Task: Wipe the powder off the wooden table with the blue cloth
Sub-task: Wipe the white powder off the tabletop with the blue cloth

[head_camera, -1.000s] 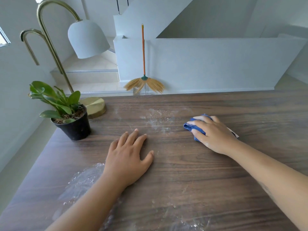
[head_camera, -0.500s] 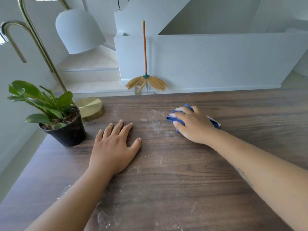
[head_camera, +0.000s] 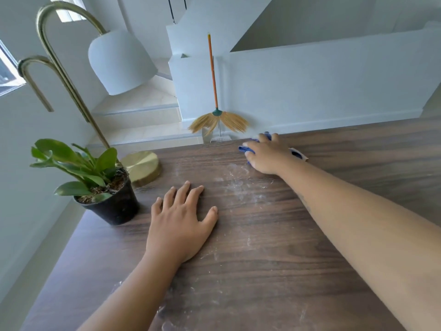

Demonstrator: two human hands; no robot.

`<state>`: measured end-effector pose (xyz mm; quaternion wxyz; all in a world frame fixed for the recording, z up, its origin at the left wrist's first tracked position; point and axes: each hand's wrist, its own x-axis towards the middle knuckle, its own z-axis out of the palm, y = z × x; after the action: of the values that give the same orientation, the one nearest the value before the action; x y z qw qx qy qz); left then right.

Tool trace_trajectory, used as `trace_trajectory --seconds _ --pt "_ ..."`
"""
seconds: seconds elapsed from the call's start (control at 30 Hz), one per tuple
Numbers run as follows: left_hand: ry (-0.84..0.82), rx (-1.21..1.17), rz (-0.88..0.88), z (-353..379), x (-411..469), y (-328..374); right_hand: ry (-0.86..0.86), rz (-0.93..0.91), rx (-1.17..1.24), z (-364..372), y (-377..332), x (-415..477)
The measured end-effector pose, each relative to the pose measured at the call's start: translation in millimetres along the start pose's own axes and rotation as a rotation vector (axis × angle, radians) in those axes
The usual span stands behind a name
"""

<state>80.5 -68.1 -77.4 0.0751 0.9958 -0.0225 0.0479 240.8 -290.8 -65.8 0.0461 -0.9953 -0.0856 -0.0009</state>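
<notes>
My right hand (head_camera: 267, 155) presses the blue cloth (head_camera: 244, 149) flat onto the dark wooden table (head_camera: 334, 154), close to its far edge. Most of the cloth is hidden under the hand; blue bits show at the fingertips and by the wrist. A smear of white powder (head_camera: 235, 179) lies just in front of that hand, with fainter streaks toward the near edge. My left hand (head_camera: 180, 224) rests palm down on the table with fingers spread, holding nothing.
A potted green plant in a black pot (head_camera: 112, 204) stands at the table's left edge. Behind it sits the brass base (head_camera: 143, 166) of a lamp with a white shade (head_camera: 119, 60). A broom (head_camera: 214, 96) leans on the white wall beyond the table.
My right hand has slid the cloth away from me, from the middle of the powder patch up to the table's far edge. The left hand has stayed flat on the table.
</notes>
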Motion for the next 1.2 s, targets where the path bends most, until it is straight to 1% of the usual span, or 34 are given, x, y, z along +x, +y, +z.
trace_trajectory --seconds 0.07,0.13,0.2,0.23,0.3,0.33,0.4,0.47,0.53,0.6,0.67,0.73,0.77,0.8,0.83,0.9,0.97,1.03,1.1,1.2 --pt "0.001 0.003 -0.003 0 0 0 -0.011 -0.132 0.055 -2 -5 -28" --pt "0.003 0.006 -0.004 1 -1 1 -0.019 -0.256 0.084 -2 6 -62" --pt "0.004 0.007 -0.005 1 -1 1 -0.05 -0.298 0.081 -9 25 -87" --pt "0.002 0.007 -0.003 2 -1 1 -0.077 -0.262 0.06 -13 37 -88" --pt "0.005 0.007 0.0 3 0 1 -0.144 -0.117 0.025 -21 57 -70" --pt "0.012 0.004 0.0 3 0 1 -0.149 -0.042 0.008 -21 63 -55" --pt "0.024 -0.001 -0.004 3 1 1 -0.092 0.072 -0.019 -16 62 -21" --pt "0.026 -0.001 -0.003 3 1 1 -0.038 0.15 -0.018 -11 47 8" --pt "0.022 -0.001 -0.005 3 1 1 -0.043 0.156 -0.015 -9 22 22" --pt "0.017 0.002 0.001 3 2 0 -0.03 0.084 -0.032 -6 3 18" --pt "0.017 0.002 0.001 4 1 -1 0.016 -0.089 -0.005 0 -1 1" --pt "0.015 0.005 0.007 4 2 -3 0.036 -0.247 0.072 2 15 -22" --pt "0.014 0.006 0.01 4 1 -3 0.042 -0.28 0.101 -1 30 -32" --pt "0.017 0.007 0.014 4 1 -3 0.055 -0.271 0.106 -5 47 -39" --pt "0.024 0.006 0.014 4 1 -2 0.083 -0.225 0.096 -8 67 -40" --pt "0.036 -0.003 0.005 5 1 -1 0.126 -0.059 0.067 -14 99 -31" --pt "0.038 -0.004 -0.001 6 3 0 0.126 0.09 0.036 -14 107 -8" --pt "0.034 0.001 -0.003 6 3 0 0.101 0.181 0.05 -11 96 12" --pt "0.036 0.006 -0.006 6 3 0 0.103 0.206 0.081 -9 81 24" --pt "0.037 0.006 -0.007 5 2 2 0.134 0.145 0.076 -7 54 33"
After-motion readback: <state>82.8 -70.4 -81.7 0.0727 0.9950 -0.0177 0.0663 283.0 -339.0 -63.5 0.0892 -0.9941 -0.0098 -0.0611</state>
